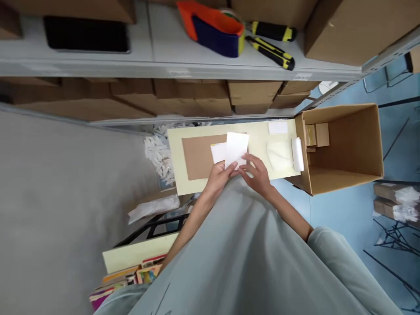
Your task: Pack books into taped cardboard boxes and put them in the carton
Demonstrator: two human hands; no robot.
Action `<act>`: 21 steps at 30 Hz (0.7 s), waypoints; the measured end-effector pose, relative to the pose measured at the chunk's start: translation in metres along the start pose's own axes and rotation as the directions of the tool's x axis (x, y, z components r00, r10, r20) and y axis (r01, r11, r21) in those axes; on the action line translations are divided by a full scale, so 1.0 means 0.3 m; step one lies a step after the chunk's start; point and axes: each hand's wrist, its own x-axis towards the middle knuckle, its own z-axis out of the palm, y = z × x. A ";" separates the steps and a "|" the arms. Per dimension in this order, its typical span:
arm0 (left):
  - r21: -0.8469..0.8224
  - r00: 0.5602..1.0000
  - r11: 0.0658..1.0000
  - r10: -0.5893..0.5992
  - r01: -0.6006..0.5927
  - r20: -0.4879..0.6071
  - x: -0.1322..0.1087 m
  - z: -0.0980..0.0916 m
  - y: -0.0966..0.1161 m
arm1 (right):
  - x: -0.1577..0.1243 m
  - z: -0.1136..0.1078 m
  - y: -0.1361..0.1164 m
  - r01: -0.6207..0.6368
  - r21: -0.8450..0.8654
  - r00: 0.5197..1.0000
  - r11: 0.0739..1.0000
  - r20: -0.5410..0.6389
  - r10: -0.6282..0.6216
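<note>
A blank white sheet (236,146), about the size of a label, is held up over a narrow cream table. My left hand (220,176) grips its lower left edge, thumb on top. At the lower right edge, my right hand (256,173) touches the sheet with bent, slightly parted fingers; whether it pinches the sheet I cannot tell. Behind the sheet, another white paper (218,152) lies on a flat brown cardboard piece (197,159). The cream tabletop (257,131) also bears a small white stack of labels (278,127), a clear plastic bag (278,155) and a white roll (297,154).
An open cardboard box (348,144) with small boxes inside adjoins the table's right end. The shelf (157,57) ahead holds a phone (87,35), an orange and blue band (213,28), utility knives (272,51) and cartons. Paper strips (160,153) lie left; books (131,278) stand lower left.
</note>
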 end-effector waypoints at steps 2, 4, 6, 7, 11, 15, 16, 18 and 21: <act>0.034 1.000 0.999 -0.009 0.009 -0.005 -0.044 -0.091 0.007 | 0.046 0.030 -0.055 -0.087 0.059 0.995 0.994 -0.038 0.090; 0.080 1.000 0.997 -0.021 0.020 0.016 -0.085 -0.169 0.024 | 0.096 0.050 -0.096 -0.174 0.176 0.983 0.969 -0.036 0.183; 0.129 0.999 0.992 -0.020 0.013 0.048 -0.119 -0.236 0.047 | 0.140 0.064 -0.130 -0.264 0.335 0.965 0.905 0.094 0.247; 0.151 0.998 0.988 -0.015 0.005 0.062 -0.131 -0.265 0.057 | 0.157 0.071 -0.146 -0.320 0.397 0.946 0.860 0.189 0.264; 0.160 0.996 0.983 0.093 -0.090 -0.008 -0.156 -0.349 0.090 | 0.188 0.102 -0.234 -0.491 0.465 0.862 0.737 0.380 0.335; 0.120 0.981 0.975 0.192 -0.189 -0.016 -0.194 -0.386 0.133 | 0.175 0.129 -0.345 -0.475 0.479 0.879 0.738 0.220 0.423; 0.122 0.980 0.972 0.196 -0.199 0.034 -0.211 -0.390 0.148 | 0.168 0.133 -0.368 -0.462 0.471 0.884 0.752 0.177 0.432; 0.129 0.972 0.967 0.204 -0.218 0.112 -0.246 -0.395 0.180 | 0.154 0.136 -0.406 -0.434 0.452 0.893 0.779 0.105 0.437; 0.145 0.966 0.958 0.231 -0.246 0.117 -0.289 -0.398 0.219 | 0.137 0.131 -0.443 -0.401 0.435 0.903 0.806 0.036 0.429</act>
